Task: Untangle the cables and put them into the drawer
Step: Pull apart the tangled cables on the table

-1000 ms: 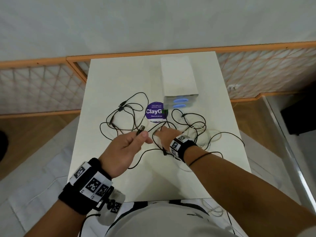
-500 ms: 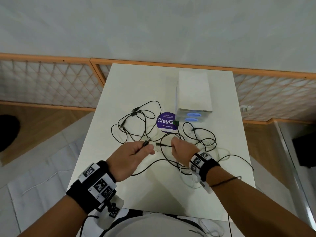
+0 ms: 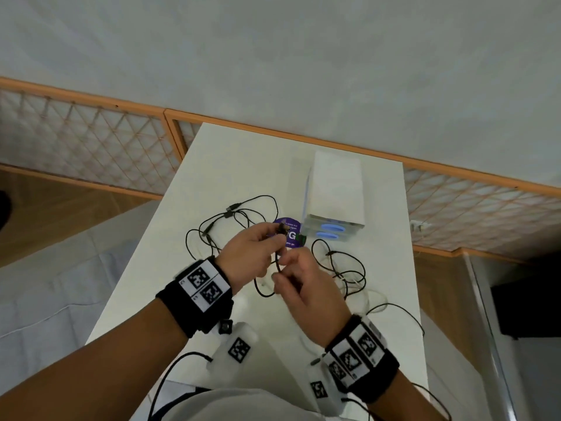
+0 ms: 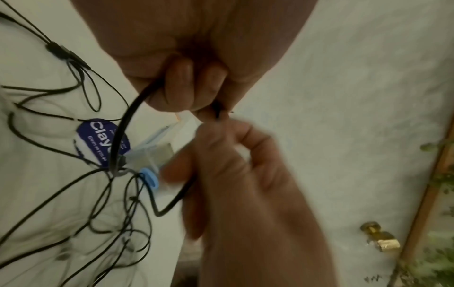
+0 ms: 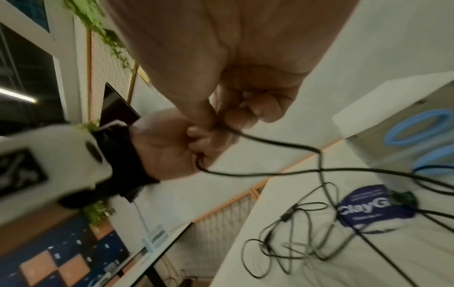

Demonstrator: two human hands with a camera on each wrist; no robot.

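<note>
A tangle of thin black cables (image 3: 230, 218) lies on the white table (image 3: 243, 153), with more loops (image 3: 343, 268) at the right. My left hand (image 3: 273, 235) is raised above the table and grips one black cable (image 4: 134, 108) near its plug (image 3: 283, 228). Right beside it, my right hand (image 3: 280, 273) pinches the same cable (image 5: 282, 144) a little lower between thumb and fingers. The small white drawer unit (image 3: 335, 189) stands behind, its drawers with blue handles (image 3: 332, 228) closed.
A round purple sticker (image 3: 292, 238) lies in front of the drawer unit. A pale white cable (image 3: 375, 299) lies among the black loops at the right. Wooden lattice panels (image 3: 91, 147) and the wall stand behind the table; floor lies on both sides.
Both hands have lifted off the table with the black cable and come close together. The left hand has raised the plug end; the right hand has moved from the tangle to that cable.
</note>
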